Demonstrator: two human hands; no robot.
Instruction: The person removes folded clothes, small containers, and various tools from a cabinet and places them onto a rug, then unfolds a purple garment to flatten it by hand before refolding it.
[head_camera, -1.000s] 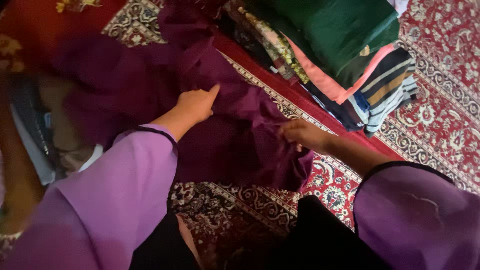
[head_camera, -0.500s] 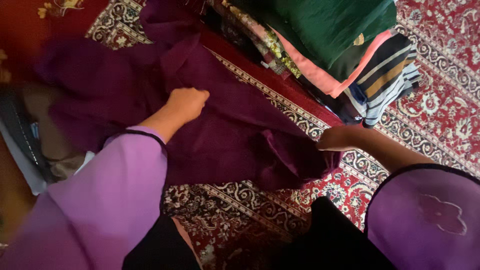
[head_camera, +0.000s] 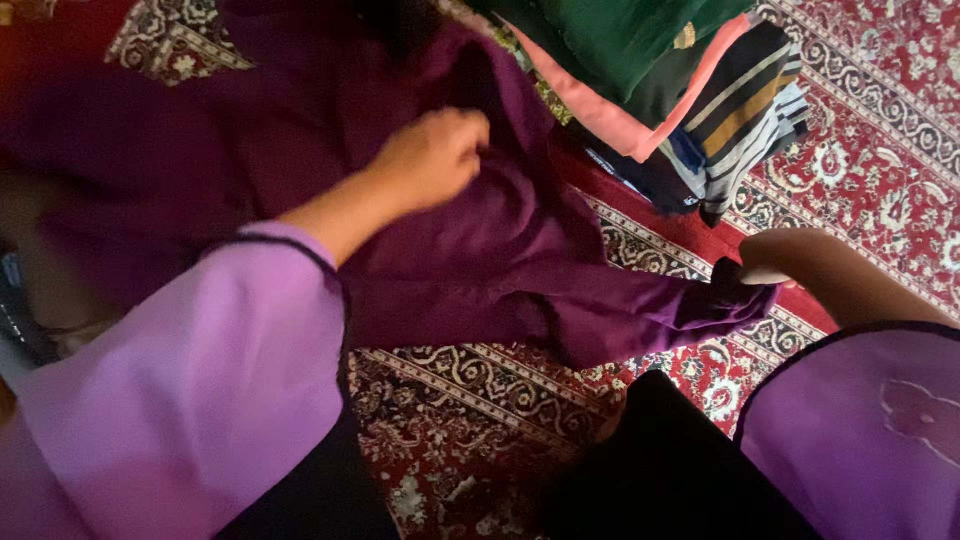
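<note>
The purple garment is gripped mid-cloth by the closed left hand; its sleeve end at four o'clock is pinched by the right hand.

One purple garment is lying on one red patterned carpet. One stack of folded clothes is sitting there. Two hands are showing: left hand, right hand.

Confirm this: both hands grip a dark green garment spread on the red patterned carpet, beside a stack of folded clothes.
Not quite. The head view shows the garment is dark purple, not green; only the stack of folded clothes has green on top. Left hand and right hand grip it.
</note>
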